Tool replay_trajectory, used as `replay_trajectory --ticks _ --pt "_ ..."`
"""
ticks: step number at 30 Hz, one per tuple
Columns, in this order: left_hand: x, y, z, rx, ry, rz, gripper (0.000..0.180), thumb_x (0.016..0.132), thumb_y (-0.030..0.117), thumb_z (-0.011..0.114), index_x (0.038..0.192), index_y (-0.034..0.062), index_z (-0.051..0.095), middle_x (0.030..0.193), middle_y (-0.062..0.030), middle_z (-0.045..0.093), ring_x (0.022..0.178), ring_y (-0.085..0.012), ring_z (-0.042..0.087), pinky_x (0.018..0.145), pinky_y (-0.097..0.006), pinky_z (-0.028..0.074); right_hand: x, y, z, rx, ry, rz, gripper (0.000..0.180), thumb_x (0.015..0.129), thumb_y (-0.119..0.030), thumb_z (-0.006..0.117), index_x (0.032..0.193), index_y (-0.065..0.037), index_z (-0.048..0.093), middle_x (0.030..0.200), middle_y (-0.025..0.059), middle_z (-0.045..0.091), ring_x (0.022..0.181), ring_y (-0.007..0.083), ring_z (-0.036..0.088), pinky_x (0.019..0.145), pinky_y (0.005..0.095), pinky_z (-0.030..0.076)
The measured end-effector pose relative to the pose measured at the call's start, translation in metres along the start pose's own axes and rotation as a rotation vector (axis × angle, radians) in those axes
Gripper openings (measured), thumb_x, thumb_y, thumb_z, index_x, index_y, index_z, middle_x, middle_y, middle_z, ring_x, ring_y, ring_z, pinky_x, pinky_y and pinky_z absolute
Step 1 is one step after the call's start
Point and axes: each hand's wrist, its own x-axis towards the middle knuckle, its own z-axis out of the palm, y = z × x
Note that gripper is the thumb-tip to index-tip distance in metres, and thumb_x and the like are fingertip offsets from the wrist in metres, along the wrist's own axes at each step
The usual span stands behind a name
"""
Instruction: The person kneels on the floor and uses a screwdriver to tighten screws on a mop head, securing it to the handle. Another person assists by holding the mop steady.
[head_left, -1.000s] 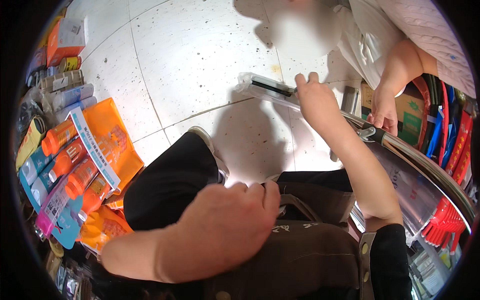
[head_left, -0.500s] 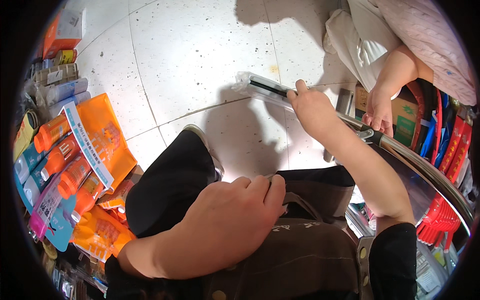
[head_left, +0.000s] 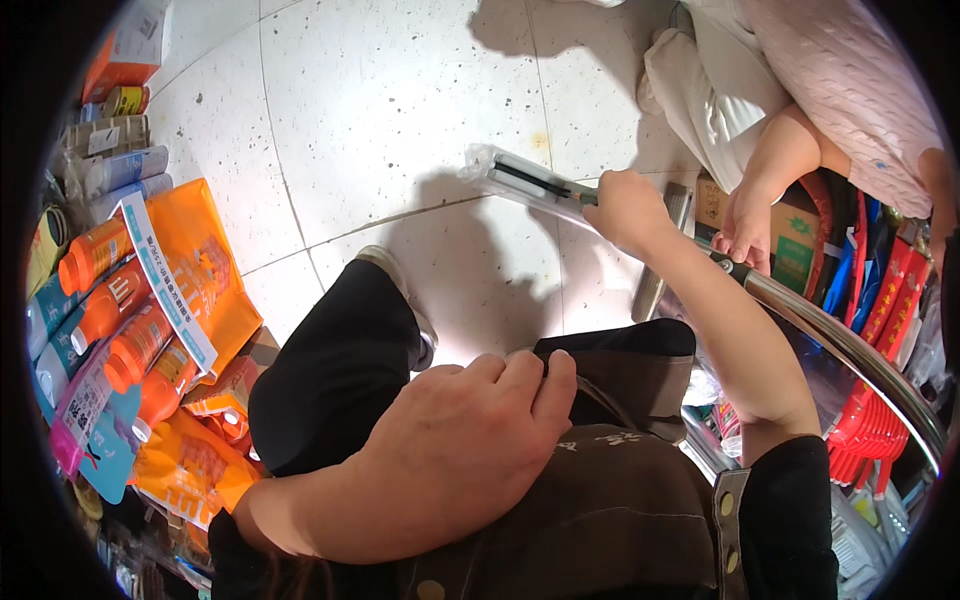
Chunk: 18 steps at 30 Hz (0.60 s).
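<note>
My right hand (head_left: 632, 212) is closed around a slim dark thing (head_left: 580, 194), which lies along a long pale strip (head_left: 535, 183). Crumpled clear plastic (head_left: 482, 165) wraps the strip's far end. Whether my fingers also grip the strip, I cannot tell. Beyond my wrist, a shiny metal tube (head_left: 850, 335) curves toward the right edge. Another person's hand (head_left: 745, 228) hangs beside its near end. Over my lap, my left hand (head_left: 470, 450) is curled with fingers bent; its palm is hidden, and I cannot make out what it holds, if anything.
Orange-capped bottles (head_left: 140, 345) and orange pouches (head_left: 190, 240) crowd the left side behind a white label strip (head_left: 170, 285). Red-handled goods (head_left: 870, 440) and a cardboard box (head_left: 800, 240) stand at the right. Speckled white tiles (head_left: 400, 100) cover the floor ahead.
My right hand has turned and its fingers have closed more; the dark thing now shows at their front. A silvery fitting on the tube has gone from sight. My left hand stays nearly still.
</note>
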Motion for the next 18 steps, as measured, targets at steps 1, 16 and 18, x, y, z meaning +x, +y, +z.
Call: replay_trajectory --ticks 1,16,18 --pt "0.0 -0.001 0.002 -0.009 0.001 0.018 0.041 0.083 0.024 0.067 0.113 -0.0009 0.056 0.08 -0.0074 0.053 0.07 -0.0215 0.058 0.059 -0.032 0.048 0.002 0.003 -0.001 0.051 0.008 0.043 0.024 0.08 -0.018 0.062 0.093 0.0 0.07 0.095 0.0227 0.069 0.093 0.0327 0.069 0.078 0.0386 0.057" --pt "-0.001 -0.001 0.005 0.003 0.011 0.028 0.045 0.081 0.024 0.069 0.115 -0.0004 0.057 0.08 -0.0059 0.051 0.069 -0.0197 0.055 0.059 -0.031 0.047 -0.003 -0.004 0.023 -0.606 0.122 -0.352 0.029 0.085 -0.012 0.061 0.11 0.003 0.065 0.106 0.0183 0.066 0.1 0.0334 0.066 0.084 0.0401 0.054" --pt "0.0 0.001 0.004 0.015 0.005 0.027 0.045 0.08 0.024 0.069 0.116 -0.0004 0.057 0.08 -0.0059 0.052 0.069 -0.0198 0.055 0.059 -0.031 0.047 0.009 0.01 0.039 -0.594 0.074 -0.303 0.032 0.085 -0.016 0.062 0.11 0.003 0.065 0.103 0.0183 0.067 0.098 0.0331 0.066 0.082 0.0407 0.055"
